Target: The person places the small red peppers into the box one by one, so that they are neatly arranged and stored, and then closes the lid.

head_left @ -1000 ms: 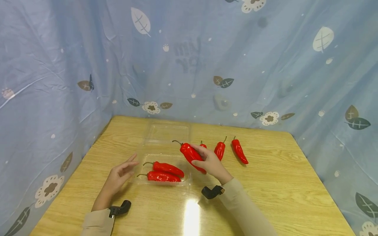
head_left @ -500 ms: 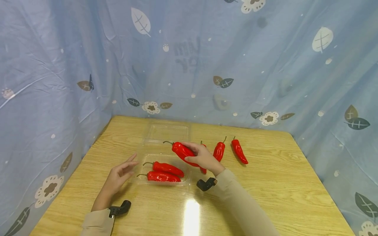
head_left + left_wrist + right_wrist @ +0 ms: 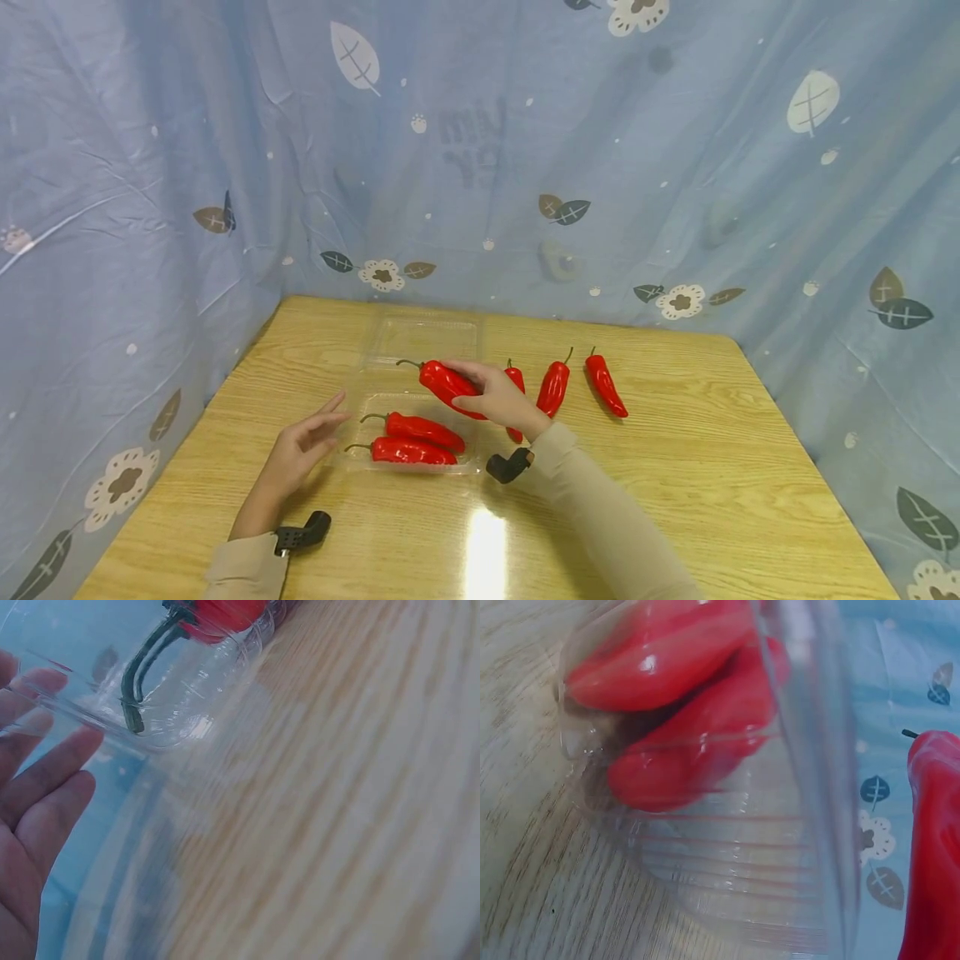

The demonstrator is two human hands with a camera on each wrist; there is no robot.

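Observation:
My right hand point(image 3: 501, 402) grips a red chili pepper point(image 3: 441, 381) from its right side, thumb in front. The pepper hangs over the back of a clear plastic clamshell container point(image 3: 472, 468), its stem pointing left. At the right edge of the right wrist view, the held pepper point(image 3: 939, 840) shows without the hand. Two more red peppers, a rear one point(image 3: 426, 429) and a front one point(image 3: 412, 451), lie side by side in the container, stems left. My left hand point(image 3: 298, 448) is held at the container's left side with fingers extended; in the left wrist view its fingertips overlap the clear rim.
Behind the base lies the container's opened lid point(image 3: 427, 337). To the right, three red peppers rest on the wooden table: one partly behind my right hand point(image 3: 514, 377), a middle one point(image 3: 553, 390) and a far right one point(image 3: 606, 387). A blue patterned curtain point(image 3: 480, 167) surrounds the table.
My right hand has moved left with the pepper, from the container's right edge to over its back part. More of the nearest table pepper now shows. The left hand stays in place.

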